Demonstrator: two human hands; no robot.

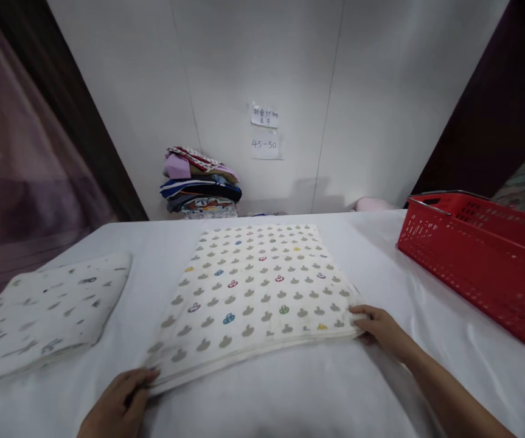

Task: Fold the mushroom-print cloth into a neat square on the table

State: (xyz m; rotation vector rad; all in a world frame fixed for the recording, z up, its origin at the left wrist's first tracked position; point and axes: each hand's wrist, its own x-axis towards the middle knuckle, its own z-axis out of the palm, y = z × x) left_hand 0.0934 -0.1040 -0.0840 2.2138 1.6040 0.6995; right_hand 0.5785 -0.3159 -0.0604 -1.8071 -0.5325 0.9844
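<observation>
A white cloth [253, 292] printed with grey, red, blue, green and yellow mushroom shapes lies flat and folded on the white-covered table [271, 395]. My left hand [120, 401] pinches its near left corner, thumb below and fingers on top. At the near right corner, my right hand [378, 325] grips the edge between thumb and fingers. The near edge shows several layers and slants a little, lower on the left. To the left lies another folded white cloth [56, 304] with small dark plant-like prints, apart from both hands.
A red perforated plastic basket [476, 261] with metal handles stands on the right. Behind the table's far edge rises a stack of folded clothes [202, 182]. Paper notes [266, 145] hang on the white wall, one reading 45-50. A sheer curtain [25, 170] hangs at left.
</observation>
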